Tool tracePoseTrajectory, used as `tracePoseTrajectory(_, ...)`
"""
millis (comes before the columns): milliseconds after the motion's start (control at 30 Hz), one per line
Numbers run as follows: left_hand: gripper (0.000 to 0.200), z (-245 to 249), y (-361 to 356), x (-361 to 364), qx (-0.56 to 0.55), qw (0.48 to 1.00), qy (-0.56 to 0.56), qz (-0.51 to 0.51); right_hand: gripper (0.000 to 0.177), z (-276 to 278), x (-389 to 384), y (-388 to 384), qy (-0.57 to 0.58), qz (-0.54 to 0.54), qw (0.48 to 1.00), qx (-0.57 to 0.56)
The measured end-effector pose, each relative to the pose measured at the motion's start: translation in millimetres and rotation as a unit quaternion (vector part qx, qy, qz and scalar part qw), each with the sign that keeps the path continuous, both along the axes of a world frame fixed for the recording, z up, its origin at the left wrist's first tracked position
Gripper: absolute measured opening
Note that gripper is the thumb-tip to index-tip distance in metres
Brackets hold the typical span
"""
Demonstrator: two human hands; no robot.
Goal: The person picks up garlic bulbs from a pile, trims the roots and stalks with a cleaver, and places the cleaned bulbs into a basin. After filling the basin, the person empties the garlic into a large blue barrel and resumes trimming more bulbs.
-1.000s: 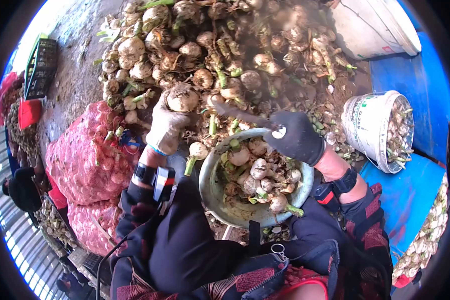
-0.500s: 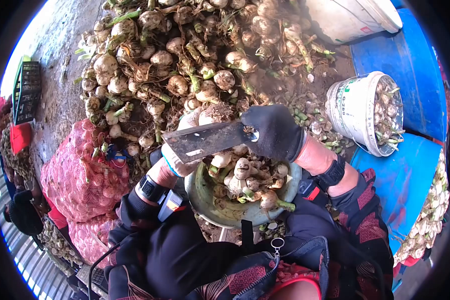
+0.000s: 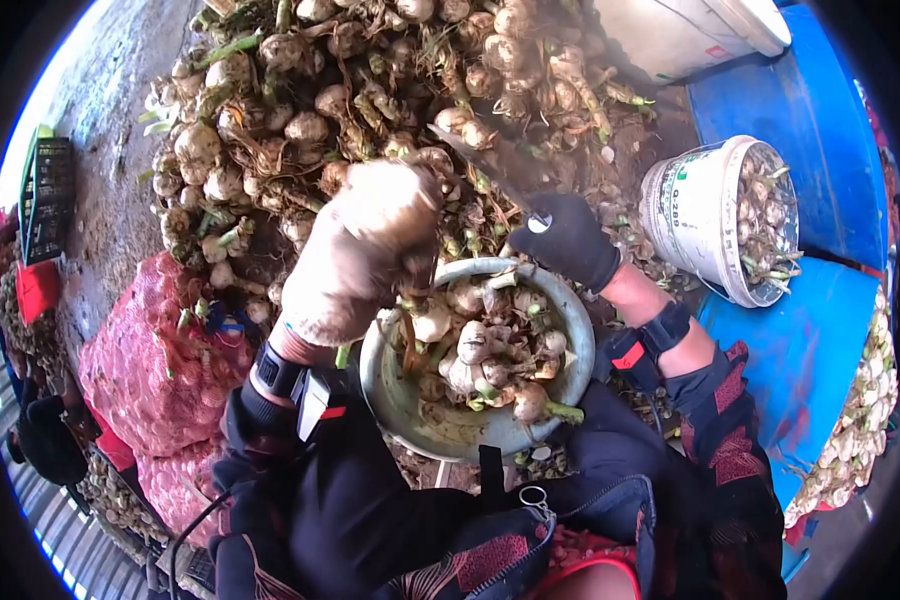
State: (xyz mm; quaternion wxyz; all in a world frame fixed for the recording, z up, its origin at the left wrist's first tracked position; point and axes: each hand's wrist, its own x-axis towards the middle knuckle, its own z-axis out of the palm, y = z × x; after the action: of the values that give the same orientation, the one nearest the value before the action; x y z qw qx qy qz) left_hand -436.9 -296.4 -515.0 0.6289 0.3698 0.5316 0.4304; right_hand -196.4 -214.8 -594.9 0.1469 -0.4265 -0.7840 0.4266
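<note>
While the left hand (image 3: 365, 250) in a pale cloth glove is squeezed shut (too blurry to tell on what), the right hand (image 3: 567, 240) in a black glove grips a long dark metal knife (image 3: 488, 168) by its handle, just above the round grey metal bowl (image 3: 408, 410). The knife looks stiff and sharp, so hold only the handle. The blade runs up and left, with its tip over the big pile of dirty bulbs (image 3: 300, 100).
</note>
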Motion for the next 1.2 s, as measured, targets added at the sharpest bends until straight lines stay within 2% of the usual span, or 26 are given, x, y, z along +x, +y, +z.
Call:
tracePoseTrajectory(33,0.064,-10.1,0.2,1.6,0.009,0.982,-0.182,0.057,0.028,11.7,-5.9,-3.0,0.038,-0.001,0.998,-0.041)
tracePoseTrajectory(67,0.068,-19.7,5.0,3.1,0.017,0.927,-0.358,0.113,0.030,19.7,-10.8,-5.6,0.075,-0.001,0.994,-0.081)
tracePoseTrajectory(100,0.080,-25.2,12.5,-3.2,0.022,0.926,-0.368,0.080,0.030,22.7,-16.7,-8.4,0.143,-0.005,0.978,-0.154)
tracePoseTrajectory(133,0.061,-20.6,20.9,11.0,0.074,0.872,-0.474,0.095,0.030,26.0,-22.4,-13.5,0.206,-0.008,0.951,-0.229)
tracePoseTrajectory(167,0.066,-20.9,20.5,13.5,0.040,0.858,-0.488,0.154,0.027,34.4,-29.6,-15.7,0.232,0.020,0.954,-0.190)
tracePoseTrajectory(200,0.072,-21.4,19.6,15.0,0.005,0.840,-0.498,0.213,0.027,48.0,-35.1,-18.3,0.228,0.006,0.945,-0.236)
tracePoseTrajectory(300,0.061,-29.2,18.9,18.7,-0.020,0.778,-0.581,0.236,0.026,47.0,-40.7,-21.0,0.164,-0.037,0.961,-0.218)
tracePoseTrajectory(333,0.061,-28.6,16.1,16.0,-0.020,0.778,-0.582,0.236,0.023,45.1,-39.5,-20.0,0.214,-0.080,0.930,-0.289)
tracePoseTrajectory(367,0.053,-28.5,12.5,9.4,-0.025,0.817,-0.545,0.188,0.021,43.1,-37.7,-18.6,0.261,-0.124,0.889,-0.357)
tracePoseTrajectory(400,0.046,-28.5,8.9,2.6,-0.029,0.852,-0.504,0.139,0.021,40.8,-32.9,-13.4,0.286,-0.122,0.886,-0.345)
tracePoseTrajectory(433,0.039,-27.7,5.7,0.0,-0.034,0.882,-0.462,0.090,0.022,35.7,-27.7,-8.3,0.271,-0.121,0.903,-0.312)
tracePoseTrajectory(467,0.028,-8.3,8.9,3.4,-0.074,0.942,-0.315,0.090,0.023,29.4,-22.7,-4.2,0.256,-0.121,0.918,-0.278)
tracePoseTrajectory(500,0.021,-23.0,3.6,-0.4,-0.077,0.968,-0.235,0.042,0.021,24.3,-19.0,-1.6,0.237,-0.098,0.942,-0.216)
tracePoseTrajectory(533,0.016,-27.7,2.2,-1.0,-0.079,0.985,-0.153,-0.006,0.021,23.8,-18.2,1.6,0.236,-0.099,0.942,-0.216)
tracePoseTrajectory(567,0.016,-30.3,-4.3,2.2,-0.084,0.989,-0.118,0.001,0.020,23.8,-18.0,5.1,0.199,-0.075,0.958,-0.190)
tracePoseTrajectory(600,0.020,-34.0,-6.2,7.5,-0.109,0.963,-0.236,0.069,0.021,24.5,-17.9,6.6,0.162,-0.052,0.972,-0.163)
tracePoseTrajectory(633,0.021,-37.2,-6.3,6.6,-0.110,0.966,-0.220,0.079,0.021,27.5,-18.8,2.5,0.149,-0.090,0.976,-0.131)
tracePoseTrajectory(733,0.022,-41.3,-4.0,4.7,-0.105,0.969,-0.198,0.099,0.022,27.0,-15.9,-3.5,0.107,-0.075,0.985,-0.112)
tracePoseTrajectory(767,0.022,-40.3,-4.1,4.9,-0.101,0.971,-0.190,0.105,0.022,33.8,-16.7,-6.9,0.138,-0.062,0.969,-0.194)
tracePoseTrajectory(800,0.022,-36.2,-5.4,6.6,-0.101,0.971,-0.191,0.104,0.023,41.4,-19.6,-5.1,0.099,0.002,0.955,-0.281)
tracePoseTrajectory(867,0.024,-25.7,-5.7,9.0,-0.076,0.970,-0.204,0.112,0.023,23.1,-20.1,-10.9,0.027,-0.011,0.981,-0.191)
tracePoseTrajectory(900,0.026,-36.4,-9.7,10.1,-0.085,0.952,-0.256,0.144,0.032,18.4,-17.7,-4.1,-0.010,0.039,0.969,-0.242)
tracePoseTrajectory(1000,0.027,-33.8,-23.6,14.8,-0.069,0.963,-0.213,0.150,0.025,35.1,-22.9,-7.3,-0.017,0.000,0.960,-0.279)
tracePoseTrajectory(1033,0.027,-33.9,-22.8,14.0,-0.066,0.963,-0.212,0.151,0.026,35.9,-23.7,-12.9,-0.008,-0.002,0.981,-0.196)
tracePoseTrajectory(1133,0.029,-34.3,-23.3,11.6,-0.109,0.941,-0.265,0.182,0.027,26.7,-25.9,-11.2,-0.025,0.030,0.984,-0.172)
tracePoseTrajectory(1200,0.021,-36.5,-25.7,7.2,-0.142,0.914,-0.297,0.237,0.027,26.8,-26.3,-6.3,-0.027,0.043,0.983,-0.174)
